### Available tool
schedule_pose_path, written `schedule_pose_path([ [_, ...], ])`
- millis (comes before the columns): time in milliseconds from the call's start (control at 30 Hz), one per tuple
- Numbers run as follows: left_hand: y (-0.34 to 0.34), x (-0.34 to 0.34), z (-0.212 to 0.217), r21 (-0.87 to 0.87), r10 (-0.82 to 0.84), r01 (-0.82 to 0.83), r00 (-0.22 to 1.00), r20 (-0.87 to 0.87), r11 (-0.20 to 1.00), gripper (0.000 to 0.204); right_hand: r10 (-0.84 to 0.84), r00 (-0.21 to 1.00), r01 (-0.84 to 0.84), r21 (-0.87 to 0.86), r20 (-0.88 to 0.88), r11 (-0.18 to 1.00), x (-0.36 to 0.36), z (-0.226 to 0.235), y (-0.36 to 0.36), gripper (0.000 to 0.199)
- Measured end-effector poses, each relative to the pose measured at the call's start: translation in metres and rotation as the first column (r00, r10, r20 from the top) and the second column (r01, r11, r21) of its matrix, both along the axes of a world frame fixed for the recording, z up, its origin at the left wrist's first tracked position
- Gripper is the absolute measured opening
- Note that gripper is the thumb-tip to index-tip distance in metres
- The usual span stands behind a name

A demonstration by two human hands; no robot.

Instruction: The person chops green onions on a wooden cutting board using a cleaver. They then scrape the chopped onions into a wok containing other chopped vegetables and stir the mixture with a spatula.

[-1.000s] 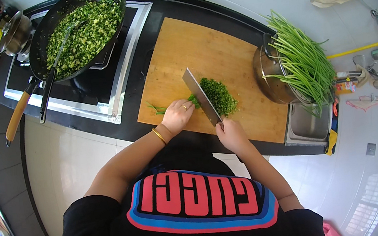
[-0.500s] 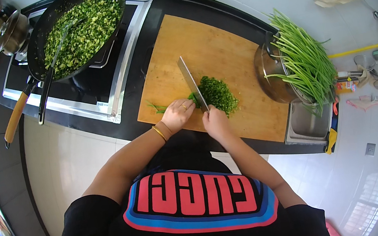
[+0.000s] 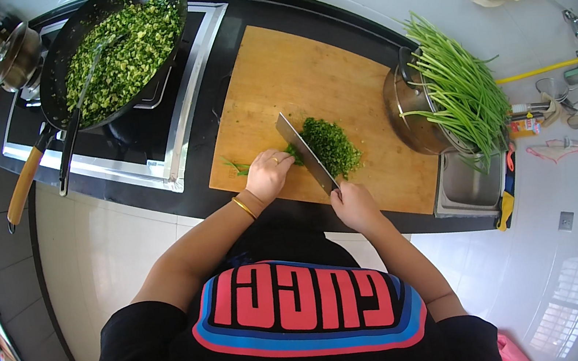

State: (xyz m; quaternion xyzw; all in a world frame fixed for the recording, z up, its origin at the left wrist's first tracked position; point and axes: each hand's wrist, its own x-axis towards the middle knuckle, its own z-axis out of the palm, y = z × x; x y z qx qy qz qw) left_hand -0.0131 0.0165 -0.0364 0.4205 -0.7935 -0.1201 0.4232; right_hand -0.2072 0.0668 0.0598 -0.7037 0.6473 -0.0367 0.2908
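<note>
On a wooden cutting board (image 3: 317,66), my right hand (image 3: 357,206) is closed round the handle of a wide-bladed cleaver (image 3: 305,150). My left hand (image 3: 270,176), with a ring and a yellow bangle, presses a small bunch of green chives (image 3: 237,166) against the board, fingers bent beside the blade. The chives' uncut ends stick out left of that hand. A pile of finely chopped chives (image 3: 331,146) lies just right of the blade. Part of the bunch is hidden under my left fingers.
A black wok (image 3: 183,18) of chopped greens and yellow bits sits on the stove at the left, a spatula (image 3: 73,137) resting in it. Right of the board, a steel pot (image 3: 406,123) carries long uncut chives (image 3: 466,96). A small sink (image 3: 472,180) adjoins the board.
The cleaver and my right hand have shifted right and toward me, with the blade more slanted. My left hand stays on the chives, nearly in place.
</note>
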Motion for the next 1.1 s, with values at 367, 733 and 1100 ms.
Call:
schedule_pose_path([
  [367,-0.003,0.001,-0.003,-0.039,-0.052,0.051,0.998,-0.021,0.998,0.018,-0.141,0.981,0.158,-0.126,0.136,0.979,0.031,-0.043,-0.032,0.021],
  [733,0.002,0.0,0.0,-0.106,-0.095,0.135,0.942,0.321,0.985,0.016,-0.134,0.99,0.132,0.061,0.034,0.989,0.01,0.001,0.005,0.026],
  [1100,0.002,0.005,0.001,-0.053,-0.149,0.163,0.967,0.208,0.985,0.017,-0.221,0.972,0.227,-0.076,0.074,0.971,0.045,-0.032,-0.019,0.021],
])
